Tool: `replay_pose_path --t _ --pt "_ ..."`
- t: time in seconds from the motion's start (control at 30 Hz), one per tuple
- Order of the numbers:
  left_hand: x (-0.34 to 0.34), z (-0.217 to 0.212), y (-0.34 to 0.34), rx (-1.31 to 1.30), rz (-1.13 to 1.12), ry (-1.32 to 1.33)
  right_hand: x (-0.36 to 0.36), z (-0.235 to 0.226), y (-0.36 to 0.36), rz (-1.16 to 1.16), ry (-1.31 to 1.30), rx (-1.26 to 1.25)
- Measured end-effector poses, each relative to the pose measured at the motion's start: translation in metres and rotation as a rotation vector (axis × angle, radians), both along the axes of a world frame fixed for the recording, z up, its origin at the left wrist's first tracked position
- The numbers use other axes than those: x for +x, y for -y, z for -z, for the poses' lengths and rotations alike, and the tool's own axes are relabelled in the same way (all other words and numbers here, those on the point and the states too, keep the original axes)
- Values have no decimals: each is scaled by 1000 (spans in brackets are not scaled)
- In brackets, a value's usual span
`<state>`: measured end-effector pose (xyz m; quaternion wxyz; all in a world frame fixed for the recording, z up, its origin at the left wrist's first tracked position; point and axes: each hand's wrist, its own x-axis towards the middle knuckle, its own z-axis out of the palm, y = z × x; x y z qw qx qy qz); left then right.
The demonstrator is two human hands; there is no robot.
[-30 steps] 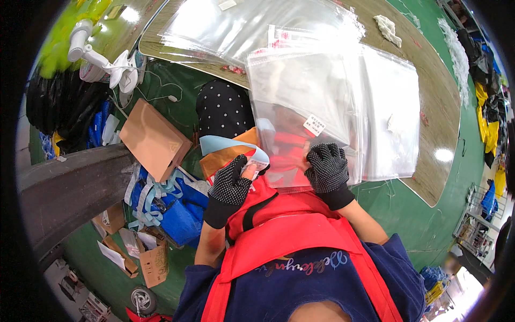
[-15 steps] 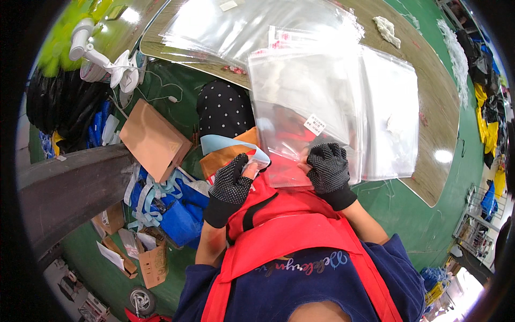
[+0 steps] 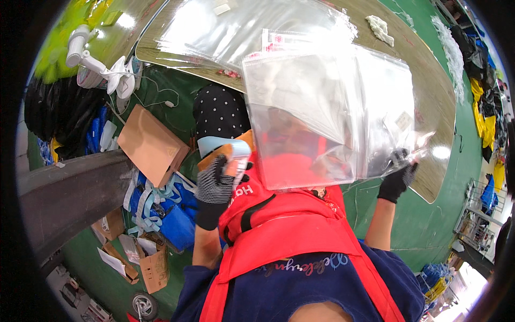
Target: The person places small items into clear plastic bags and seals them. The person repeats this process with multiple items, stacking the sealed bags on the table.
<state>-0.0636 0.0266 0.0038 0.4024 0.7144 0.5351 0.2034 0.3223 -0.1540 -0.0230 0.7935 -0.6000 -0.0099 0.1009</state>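
We locate both gloved hands at the near side of the worktop (image 3: 437,99). Our left hand (image 3: 217,185) pinches a light-blue strip (image 3: 220,143) between thumb and fingers, left of the front pile of clear bags (image 3: 300,96). This pile overhangs the worktop edge, above our red apron (image 3: 289,233). Our right hand (image 3: 399,177) has its fingers bent at the lower right corner of the right pile of clear bags (image 3: 378,96); we cannot tell whether they grip the film. A white label (image 3: 403,121) lies above that hand, on this pile.
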Motion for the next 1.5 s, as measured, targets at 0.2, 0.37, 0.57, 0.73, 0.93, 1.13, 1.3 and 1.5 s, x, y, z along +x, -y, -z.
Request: replay_pose_path --t 0.2,0.37,0.57,0.73,0.93,1.13,1.3,1.5 --pt "-184 -34 -21 295 -689 219 -41 -78 -39 351 937 -640" --pt "-266 -172 38 700 -921 201 -70 -79 -92 -26 834 -291" --pt "-234 -204 93 875 -1006 202 -126 -86 -120 -686 679 -337" --pt "-56 -100 45 -39 -453 541 -192 -87 -131 -1626 35 -29" --pt "23 -59 41 -442 -73 462 -192 -68 -133 -1258 204 -191" --pt "20 -44 41 -445 -14 297 -174 -82 -132 -1241 954 -372" --pt "18 -42 37 -319 91 151 -168 -70 -130 -1429 682 -341" --pt "17 -42 30 -295 199 59 -145 -59 -130 -1395 86 -355"
